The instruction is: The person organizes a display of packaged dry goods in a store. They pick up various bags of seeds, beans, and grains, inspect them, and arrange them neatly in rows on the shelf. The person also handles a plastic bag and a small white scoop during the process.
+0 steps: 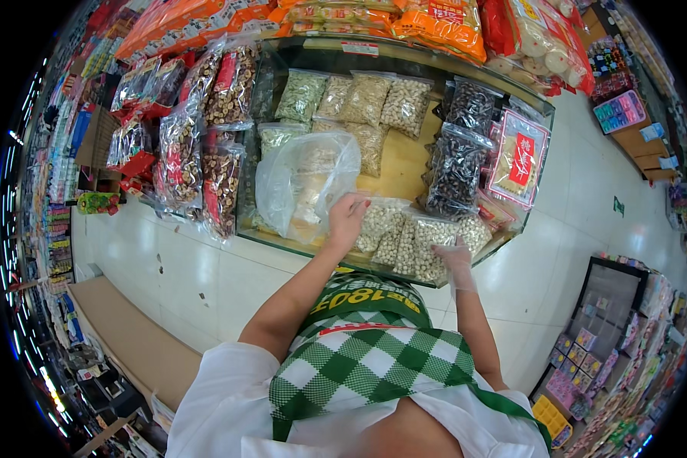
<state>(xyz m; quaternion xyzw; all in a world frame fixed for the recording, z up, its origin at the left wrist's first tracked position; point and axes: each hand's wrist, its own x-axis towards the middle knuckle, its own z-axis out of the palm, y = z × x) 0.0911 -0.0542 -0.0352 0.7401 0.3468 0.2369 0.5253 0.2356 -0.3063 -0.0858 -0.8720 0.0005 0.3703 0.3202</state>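
Observation:
My left hand (346, 222) is bare, with its fingertips bent together. It is between a translucent plastic bag (275, 186) and the top edge of a clear zip bag of pale round seeds (376, 228); whether it pinches either one is unclear. A thin clear plastic glove covers my right hand (457, 260). Its thumb and fingers are on a second bag of pale seeds (429, 243), at the near right corner of the glass-sided display bin (406, 157). The puffed-up translucent bag partly hides packs of pale dry goods beneath it.
Packs of grains (366, 97) and of dark dried goods (459, 172) fill other parts of the bin. A red-bordered pack (518, 159) leans at its right wall. Bags of dried slices (177, 160) stand left, orange packs (441, 26) behind. A brown bench (131, 338) is lower left.

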